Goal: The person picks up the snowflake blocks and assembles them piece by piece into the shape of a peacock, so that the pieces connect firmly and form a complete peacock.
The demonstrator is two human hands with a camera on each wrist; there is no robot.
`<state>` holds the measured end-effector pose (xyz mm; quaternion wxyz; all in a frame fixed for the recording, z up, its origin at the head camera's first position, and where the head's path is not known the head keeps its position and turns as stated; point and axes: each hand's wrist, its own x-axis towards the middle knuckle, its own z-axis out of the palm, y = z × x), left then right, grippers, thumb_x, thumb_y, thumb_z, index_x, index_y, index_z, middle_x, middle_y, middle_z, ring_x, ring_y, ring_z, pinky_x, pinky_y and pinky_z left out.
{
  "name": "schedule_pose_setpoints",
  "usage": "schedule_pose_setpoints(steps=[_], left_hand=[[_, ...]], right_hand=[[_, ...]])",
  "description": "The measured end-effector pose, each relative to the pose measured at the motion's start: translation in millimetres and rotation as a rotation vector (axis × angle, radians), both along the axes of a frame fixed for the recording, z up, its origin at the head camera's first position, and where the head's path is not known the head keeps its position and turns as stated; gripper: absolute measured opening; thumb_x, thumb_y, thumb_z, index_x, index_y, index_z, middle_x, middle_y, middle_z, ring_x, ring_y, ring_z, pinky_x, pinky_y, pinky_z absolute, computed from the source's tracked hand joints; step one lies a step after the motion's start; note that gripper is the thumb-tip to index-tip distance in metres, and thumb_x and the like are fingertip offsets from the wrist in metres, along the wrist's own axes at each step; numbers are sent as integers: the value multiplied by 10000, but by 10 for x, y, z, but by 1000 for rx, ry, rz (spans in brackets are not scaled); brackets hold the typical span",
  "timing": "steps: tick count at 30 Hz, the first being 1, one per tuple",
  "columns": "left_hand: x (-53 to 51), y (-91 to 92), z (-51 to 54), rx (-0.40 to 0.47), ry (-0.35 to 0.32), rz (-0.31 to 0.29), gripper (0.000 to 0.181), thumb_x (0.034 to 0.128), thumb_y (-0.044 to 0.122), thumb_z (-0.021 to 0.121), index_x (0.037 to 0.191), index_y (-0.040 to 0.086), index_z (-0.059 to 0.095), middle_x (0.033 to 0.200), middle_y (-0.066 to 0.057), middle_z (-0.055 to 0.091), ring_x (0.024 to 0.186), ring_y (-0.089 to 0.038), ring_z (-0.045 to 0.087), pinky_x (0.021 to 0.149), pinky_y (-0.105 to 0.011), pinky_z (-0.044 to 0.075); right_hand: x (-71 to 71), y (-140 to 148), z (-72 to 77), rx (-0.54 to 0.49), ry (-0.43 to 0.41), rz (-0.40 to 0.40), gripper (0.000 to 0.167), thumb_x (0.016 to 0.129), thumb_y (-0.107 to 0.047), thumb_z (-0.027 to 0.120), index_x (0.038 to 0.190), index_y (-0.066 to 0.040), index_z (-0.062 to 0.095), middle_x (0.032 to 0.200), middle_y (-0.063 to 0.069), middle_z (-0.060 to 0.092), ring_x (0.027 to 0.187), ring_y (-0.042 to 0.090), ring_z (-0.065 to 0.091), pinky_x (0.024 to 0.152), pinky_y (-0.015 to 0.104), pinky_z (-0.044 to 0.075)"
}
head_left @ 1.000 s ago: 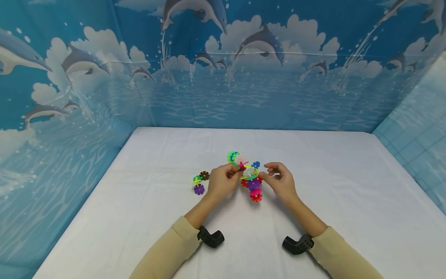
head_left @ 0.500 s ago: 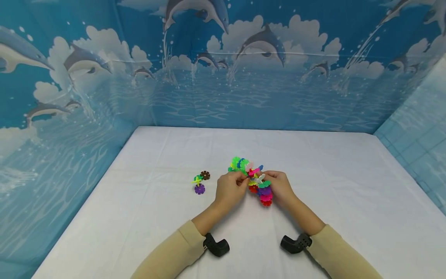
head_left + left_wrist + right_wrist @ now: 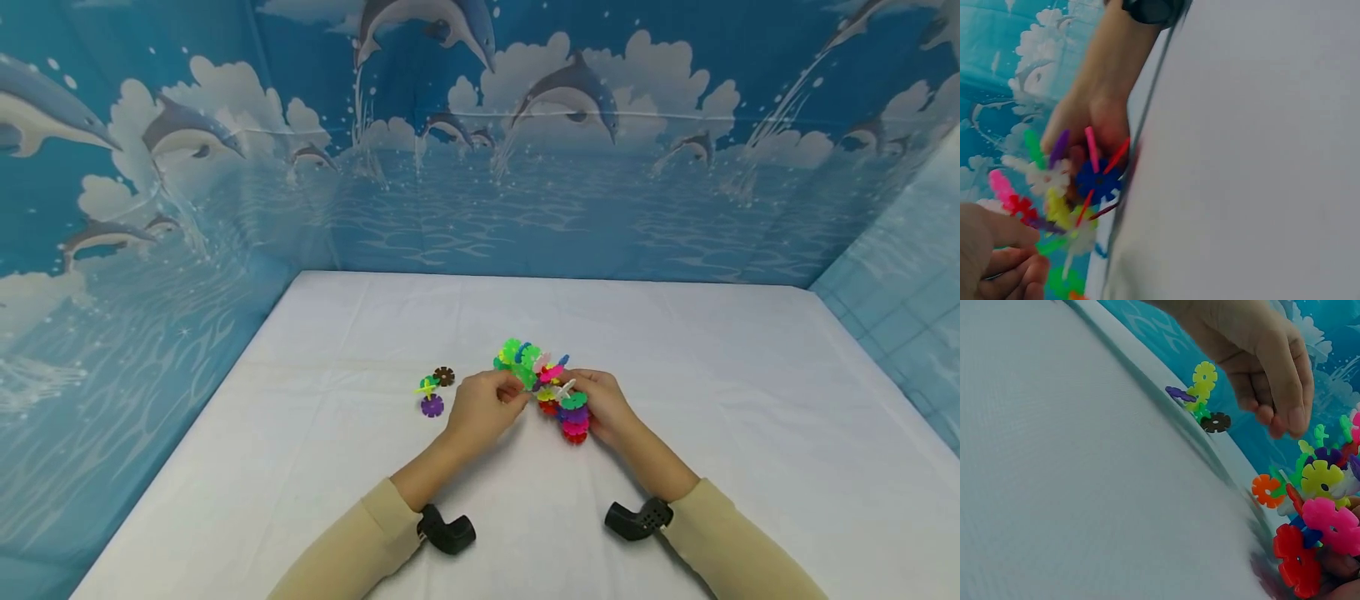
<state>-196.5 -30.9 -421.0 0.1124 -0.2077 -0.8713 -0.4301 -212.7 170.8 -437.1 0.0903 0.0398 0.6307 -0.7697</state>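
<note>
A many-coloured build of interlocking flower-shaped plastic discs (image 3: 574, 400) is held off the white table in the head view. My right hand (image 3: 603, 407) grips its right side, fingers partly hidden behind the discs. The right wrist view shows the build's pink disc (image 3: 1332, 525) and red disc (image 3: 1297, 559) close to that hand. My left hand (image 3: 482, 408) is at the build's left side. Its fingers hang loosely curled in the right wrist view, with the left hand (image 3: 1275, 369) holding nothing and apart from the discs.
Left of my left hand, a small joined group of discs lies on the white table (image 3: 315, 450): a brown disc (image 3: 444, 377), green and yellow ones, and a purple disc (image 3: 432, 406). A blue dolphin-print curtain (image 3: 480, 217) stands behind the table.
The build has shifted right and turned slightly. My right hand has come from beside it to a grip on it. My left hand has let go and drawn a little left.
</note>
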Motion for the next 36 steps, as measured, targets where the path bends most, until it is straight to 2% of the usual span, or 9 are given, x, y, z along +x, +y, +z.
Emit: schedule_pose_setpoints(steps=[3, 6, 9, 12, 15, 20, 23, 31, 36], left_hand=[[-8, -218, 110, 19, -17, 23, 77, 861, 103, 674, 808, 87, 727, 716, 45, 661, 666, -78, 599, 628, -237, 502], [-77, -495, 217, 16, -38, 125, 102, 864, 109, 635, 813, 78, 717, 701, 33, 639, 649, -107, 583, 618, -275, 497], [-191, -779, 255, -3, -150, 243, 115, 903, 134, 627, 866, 57, 704, 742, -7, 633, 666, -148, 570, 612, -295, 481], [-291, -1001, 212, -40, -301, 304, 158, 934, 185, 631, 912, 37, 681, 789, -42, 620, 696, -171, 553, 612, -294, 455], [-360, -1116, 146, -63, -424, 289, 233, 932, 250, 652, 934, 17, 654, 807, -67, 605, 703, -186, 544, 608, -297, 447], [-416, -1174, 73, -62, -520, 225, 228, 880, 226, 694, 962, 19, 643, 810, -63, 646, 700, -186, 576, 598, -293, 464], [-417, -1177, 80, -17, -516, 200, 201, 855, 158, 689, 986, 11, 645, 808, -62, 660, 715, -184, 585, 619, -287, 461], [-366, -1123, 129, 162, -358, 104, 225, 870, 48, 699, 1087, 4, 656, 890, -63, 704, 810, -186, 631, 711, -280, 483], [-351, -1066, 115, 230, -336, 33, 319, 873, 12, 695, 1188, 25, 646, 912, -93, 698, 804, -212, 651, 692, -278, 510]], right_hand=[[-2, 11, 2, 27, -22, -8, 252, 938, -7, 493, 895, -63, 735, 897, -26, 657, 852, 57, 611, 736, 182, 524], [-5, 19, 6, 50, -36, -9, 234, 936, -21, 497, 1039, 23, 702, 982, 2, 644, 902, 70, 602, 767, 189, 524], [-6, 24, 2, 42, -42, -6, 243, 944, -25, 489, 1060, 23, 697, 1009, 9, 635, 909, 73, 606, 776, 193, 526], [-5, 25, -8, 12, -45, -5, 243, 948, -23, 492, 981, -33, 732, 994, -3, 636, 903, 71, 613, 772, 196, 529], [-1, 18, -15, 2, -41, -5, 250, 947, -21, 499, 927, -68, 744, 986, -7, 639, 904, 70, 614, 771, 198, 529], [5, 7, -24, 8, -29, -11, 298, 925, 12, 477, 850, -111, 738, 962, -20, 632, 905, 55, 589, 737, 184, 522], [6, 8, -30, -7, -18, -9, 351, 908, 37, 464, 764, -152, 723, 909, -39, 628, 876, 46, 573, 696, 173, 507], [3, 13, -39, -14, -18, 1, 377, 927, 24, 468, 717, -181, 704, 871, -52, 622, 854, 49, 568, 706, 168, 502], [8, 10, -32, -21, -21, -3, 366, 919, 21, 475, 721, -179, 709, 877, -52, 628, 860, 49, 571, 701, 168, 502]])
